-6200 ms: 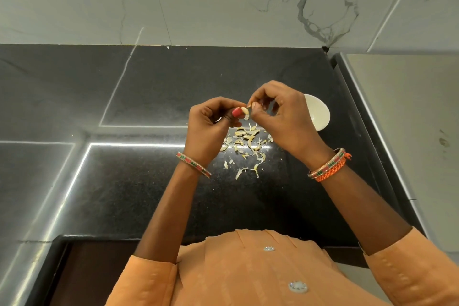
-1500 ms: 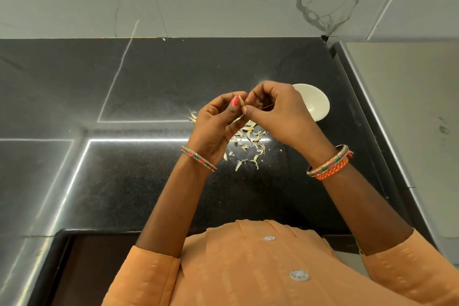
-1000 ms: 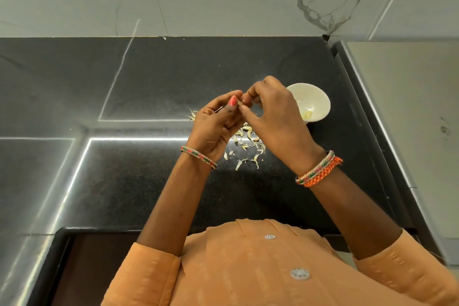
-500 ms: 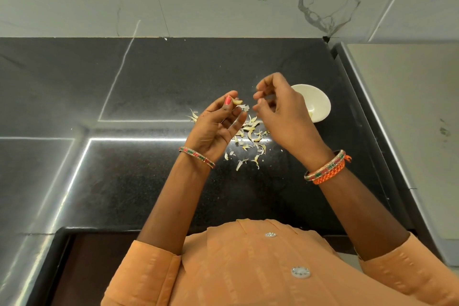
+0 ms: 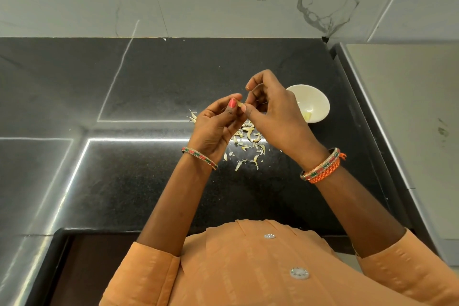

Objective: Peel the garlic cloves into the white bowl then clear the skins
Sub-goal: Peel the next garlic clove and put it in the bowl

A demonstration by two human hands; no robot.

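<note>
My left hand [image 5: 216, 126] pinches a small garlic clove [image 5: 240, 105] between thumb and fingertips, above the black counter. My right hand [image 5: 273, 117] meets it from the right, its thumb and fingers pinching at the clove's tip. Most of the clove is hidden by the fingers. A heap of pale garlic skins [image 5: 248, 144] lies on the counter under both hands. The white bowl [image 5: 315, 102] stands just right of my right hand, with a peeled clove [image 5: 308, 115] showing inside it.
The black granite counter [image 5: 149, 82] runs to a grey marble wall at the back. A raised steel-edged surface [image 5: 402, 112] borders the counter on the right. A few stray skins [image 5: 192, 117] lie left of my left hand.
Half a second ago the hands were apart, the left holding the clove. They have come together again and the right fingers now pinch at the clove.
</note>
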